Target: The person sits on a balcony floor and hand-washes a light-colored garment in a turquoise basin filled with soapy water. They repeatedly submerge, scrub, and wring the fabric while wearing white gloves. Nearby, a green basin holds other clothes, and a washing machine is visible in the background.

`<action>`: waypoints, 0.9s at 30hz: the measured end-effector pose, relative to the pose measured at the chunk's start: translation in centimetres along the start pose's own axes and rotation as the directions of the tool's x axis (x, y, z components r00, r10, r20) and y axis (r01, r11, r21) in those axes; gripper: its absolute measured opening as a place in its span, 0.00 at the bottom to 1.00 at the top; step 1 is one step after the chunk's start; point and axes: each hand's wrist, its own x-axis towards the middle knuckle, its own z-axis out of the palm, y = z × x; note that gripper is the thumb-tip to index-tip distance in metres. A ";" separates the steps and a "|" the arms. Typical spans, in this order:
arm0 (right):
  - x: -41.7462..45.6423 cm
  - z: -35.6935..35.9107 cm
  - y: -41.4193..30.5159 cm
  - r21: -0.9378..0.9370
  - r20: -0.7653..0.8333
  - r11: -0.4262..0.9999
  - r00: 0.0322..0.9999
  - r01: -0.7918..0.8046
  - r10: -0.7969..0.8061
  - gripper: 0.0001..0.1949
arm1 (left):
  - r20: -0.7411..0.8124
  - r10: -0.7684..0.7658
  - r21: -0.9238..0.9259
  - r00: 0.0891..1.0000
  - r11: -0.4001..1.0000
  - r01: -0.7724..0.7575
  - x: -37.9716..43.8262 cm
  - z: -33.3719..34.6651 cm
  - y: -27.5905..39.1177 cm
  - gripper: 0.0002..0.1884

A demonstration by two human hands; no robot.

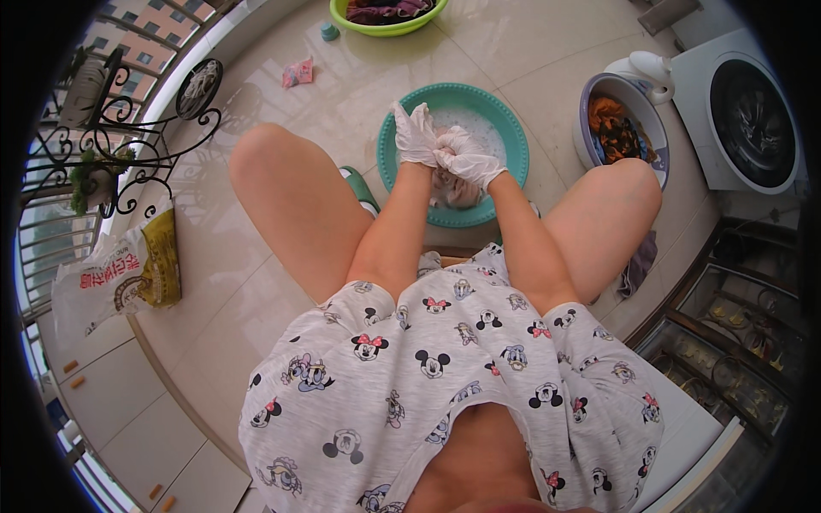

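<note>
A teal plastic basin (389, 183) stands on the floor between my knees, with sudsy water (490, 138) inside. In it lies a wet, pale pinkish-beige cloth (457, 191), bunched up and partly under the water. My right hand (467, 155), in a thin white glove, is closed around a bunched part of the cloth. Touching it on the left is my left hand (415, 136), gloved the same way, with finger ends pointing up and away from me. Whether the left fingers grip cloth is hidden.
Right of the basin, a white-and-purple tub (585, 138) holds dark and orange clothes (616, 131), beside a white jug (648, 74) and a front-loading washing machine (696, 115). Ahead are a lime-green basin (391, 29) with laundry, a teal cap (329, 31) and a pink packet (298, 72). A wrought-iron plant stand (147, 122) is left.
</note>
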 end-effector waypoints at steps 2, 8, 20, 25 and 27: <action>-0.2 0.5 0.9 0.005 -0.037 0.999 0.999 0.040 -0.040 0.09 | -0.014 -0.024 0.085 1.000 0.996 0.025 -0.7 0.9 0.3 0.47; -0.2 0.0 -1.5 0.034 0.070 0.998 0.996 0.050 -0.052 0.10 | 0.078 -0.008 0.204 0.997 0.979 -0.008 -0.8 -0.6 1.7 0.48; 0.0 0.3 -0.4 0.066 0.024 0.997 0.999 -0.035 0.033 0.14 | 0.176 -0.022 0.237 0.984 0.971 -0.020 -2.9 2.8 2.2 0.51; 0.3 -0.1 -0.9 0.168 0.017 0.985 0.999 0.034 -0.038 0.11 | 0.280 -0.150 0.298 0.948 0.952 0.063 -1.3 0.3 2.7 0.53; 0.1 -1.2 -1.1 0.157 -0.067 0.986 0.995 -0.063 0.074 0.09 | 0.103 -0.209 0.290 0.972 0.942 0.172 -1.1 -0.2 2.3 0.54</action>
